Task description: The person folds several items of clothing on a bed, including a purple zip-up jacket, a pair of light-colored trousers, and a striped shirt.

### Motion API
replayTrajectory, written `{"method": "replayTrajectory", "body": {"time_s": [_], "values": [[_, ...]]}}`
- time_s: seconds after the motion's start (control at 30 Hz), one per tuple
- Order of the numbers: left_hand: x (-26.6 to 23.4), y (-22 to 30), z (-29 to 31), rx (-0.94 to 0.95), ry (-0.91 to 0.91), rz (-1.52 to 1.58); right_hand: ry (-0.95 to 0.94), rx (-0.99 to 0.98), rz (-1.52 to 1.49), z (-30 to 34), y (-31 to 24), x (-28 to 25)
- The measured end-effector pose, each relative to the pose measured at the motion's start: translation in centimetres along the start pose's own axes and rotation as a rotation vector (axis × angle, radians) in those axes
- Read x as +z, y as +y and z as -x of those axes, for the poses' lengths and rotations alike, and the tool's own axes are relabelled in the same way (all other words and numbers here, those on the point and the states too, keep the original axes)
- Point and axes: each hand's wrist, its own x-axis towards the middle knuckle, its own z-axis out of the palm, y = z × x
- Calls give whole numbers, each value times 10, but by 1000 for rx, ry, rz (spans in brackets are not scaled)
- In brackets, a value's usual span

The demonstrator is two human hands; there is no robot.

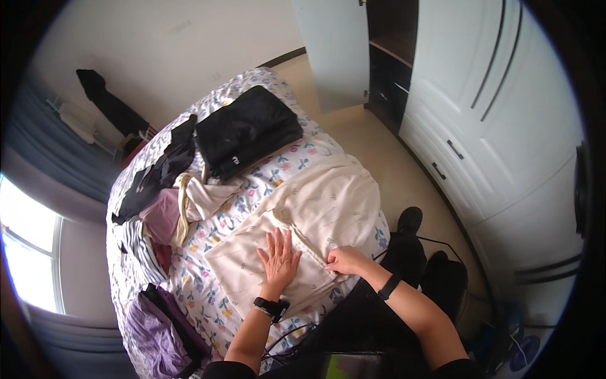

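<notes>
A cream garment [331, 202] with a small scattered print is spread over the near right side of the bed, part of it folded over; its exact kind I cannot make out. My left hand [279, 262] lies flat on the folded part, fingers spread, with nothing held. My right hand [344, 261] is closed, its fingers pinching the layered edge of the garment to the right of my left hand. The tips of the right fingers are partly hidden in the cloth.
On the flowered bedsheet [259, 189] lie a black folded stack [249, 129], a heap of mixed clothes [165, 211] and a purple bundle [161, 335]. To the right stand white wardrobes [467, 126], one door [338, 57] open. A window [28, 246] is at left.
</notes>
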Motion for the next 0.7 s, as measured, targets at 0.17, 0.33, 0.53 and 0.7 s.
{"method": "replayTrajectory", "body": {"time_s": [0.17,0.33,0.53,0.7], "values": [[-24,-33,37,19,12,217,394,-13,-33,-37,-10,17],[-45,-75,95,-128,-120,-57,447,-5,-200,-82,-36,5],[-38,-80,132,-171,-51,94,535,-96,-118,-103,-58,-5],[-36,-71,128,-271,-151,-114,380,-1,14,-101,-46,-11]]}}
